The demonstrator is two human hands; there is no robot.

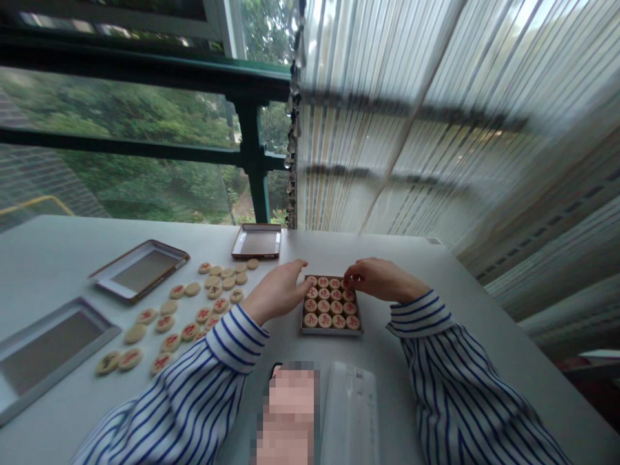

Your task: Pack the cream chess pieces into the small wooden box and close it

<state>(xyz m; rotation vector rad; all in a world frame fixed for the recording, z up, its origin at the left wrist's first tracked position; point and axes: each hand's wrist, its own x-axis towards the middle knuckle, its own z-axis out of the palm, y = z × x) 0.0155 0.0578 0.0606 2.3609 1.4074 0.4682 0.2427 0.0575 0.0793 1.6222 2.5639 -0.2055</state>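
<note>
A small square box [330, 332] on the white table holds rows of round wooden Chinese chess pieces [337, 307] with red characters, lying face up. My left hand [278, 290] is at the box's left side, its fingers stretched out and its thumb touching the far left corner. Over the far right corner my right hand [375, 279] is curled, with its fingertips pinched on a corner piece that they partly cover. More loose chess pieces [188, 330] lie to the left of the box, some with red or dark characters and some blank side up; my left sleeve hides a few.
Left of the loose pieces lie a shallow tray [99, 329] and a brown-edged tray [140, 297]. Another small tray [256, 256] sits near the table's far edge. Close to me are a pixelated object [290, 413] and a white, translucent case [349, 413]. A string curtain [387, 129] hangs beyond the table.
</note>
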